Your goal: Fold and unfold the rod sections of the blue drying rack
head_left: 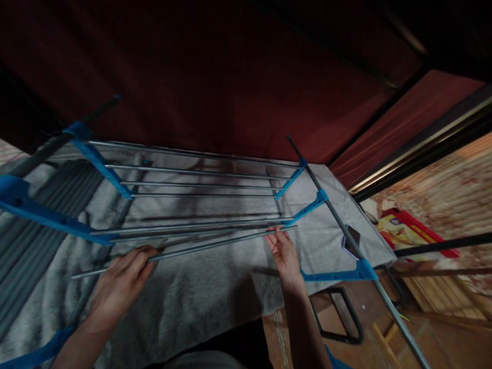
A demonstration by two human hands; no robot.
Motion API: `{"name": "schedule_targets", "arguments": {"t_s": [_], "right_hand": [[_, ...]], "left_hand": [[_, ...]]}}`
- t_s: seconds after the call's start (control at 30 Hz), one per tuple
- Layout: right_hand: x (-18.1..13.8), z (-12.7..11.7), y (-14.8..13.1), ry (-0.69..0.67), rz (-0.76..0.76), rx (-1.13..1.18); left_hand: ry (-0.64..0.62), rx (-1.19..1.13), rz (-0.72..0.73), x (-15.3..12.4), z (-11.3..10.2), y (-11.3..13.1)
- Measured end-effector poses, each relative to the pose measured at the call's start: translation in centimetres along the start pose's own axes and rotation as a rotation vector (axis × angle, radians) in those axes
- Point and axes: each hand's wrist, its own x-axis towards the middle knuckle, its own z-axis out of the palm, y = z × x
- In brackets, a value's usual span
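A thin grey metal rod [207, 247] lies slantwise across the front of a rack frame, its left end lower than its right. Near that left end my left hand [128, 271] is closed around it. My right hand [283, 250] has its fingers pinched on the rod close to the right end. Just beyond are several rods [200, 224] fitted between the blue plastic brackets of the rack, the left bracket [57, 220] and the right bracket [305, 211]. Another blue bracket [334, 275] sticks out from the right pole [342, 225], with no rod visible in it.
Grey tubes [34, 230] lie side by side at the left on a grey blanket [207, 292]. A phone [351, 240] rests near the right pole. A dark red curtain [215, 77] hangs behind. On the right are a red and yellow box [411, 230] and a black metal chair frame [346, 338].
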Motion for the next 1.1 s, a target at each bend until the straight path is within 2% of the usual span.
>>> {"name": "schedule_targets", "arguments": {"t_s": [0.1,0.27,0.67,0.77,0.9,1.0,1.1], "right_hand": [[0.2,0.3,-0.2,-0.011,-0.009,0.031],[0.3,0.0,0.1,0.049,0.032,0.106],[0.2,0.3,1.2,-0.031,0.039,0.166],[0.2,-0.1,1.3,-0.041,0.042,0.167],[0.1,-1.2,2.1,-0.028,0.109,0.161],[-0.3,-2.0,3.4,-0.01,0.151,0.106],[-1.1,-2.6,5.3,-0.052,0.179,0.033]], "left_hand": [[-0.005,-0.017,-0.039,0.0,-0.3,0.0],[-0.101,-0.002,-0.032,0.1,-0.6,0.3],[-0.074,-0.023,0.06,0.9,0.6,1.2],[-0.082,-0.042,0.095,1.3,0.7,2.4],[-0.092,-0.037,0.143,2.4,0.5,5.2],[-0.119,0.02,0.215,3.2,0.7,7.4],[-0.193,0.068,0.262,3.6,1.2,8.9]]}}
